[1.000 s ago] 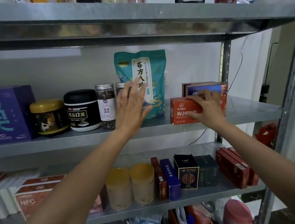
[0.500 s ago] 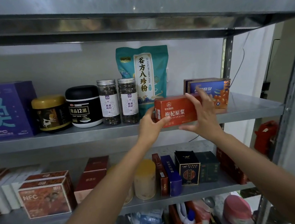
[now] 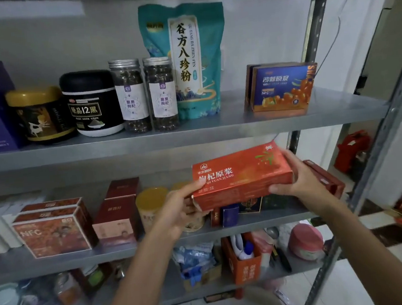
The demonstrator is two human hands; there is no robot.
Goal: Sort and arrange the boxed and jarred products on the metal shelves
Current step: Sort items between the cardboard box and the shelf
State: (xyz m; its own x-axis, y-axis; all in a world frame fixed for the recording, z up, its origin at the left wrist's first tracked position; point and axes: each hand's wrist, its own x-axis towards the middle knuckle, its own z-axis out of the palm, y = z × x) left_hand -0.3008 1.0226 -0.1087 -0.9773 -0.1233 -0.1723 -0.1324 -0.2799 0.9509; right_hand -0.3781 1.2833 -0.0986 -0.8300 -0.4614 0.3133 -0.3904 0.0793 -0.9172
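Orange-red and long, the goji box [image 3: 241,176] is hanging between our two hands, in the air in front of the lower shelf [image 3: 58,261] and just under the edge of the upper shelf [image 3: 217,132]. We are gripping it at both ends. Our left hand [image 3: 180,210] is curling round the left end with the thumb lying across the printed face. Our right hand [image 3: 304,179] is cupping the right end, thumb at the lower edge and fingers reaching over the top. The box is tilting slightly, right end higher.

We are judging this to be the carrying step, with the box out of any row and not yet placed. Next we are likely needing a gap among like cartons. The dark red boxes [image 3: 326,180] are lying just behind our right hand, while small dark boxes [image 3: 229,214] and yellow jars [image 3: 151,203] are crowding the space directly beneath. Setting it down is calling for a levelled box and a careful slide past those.
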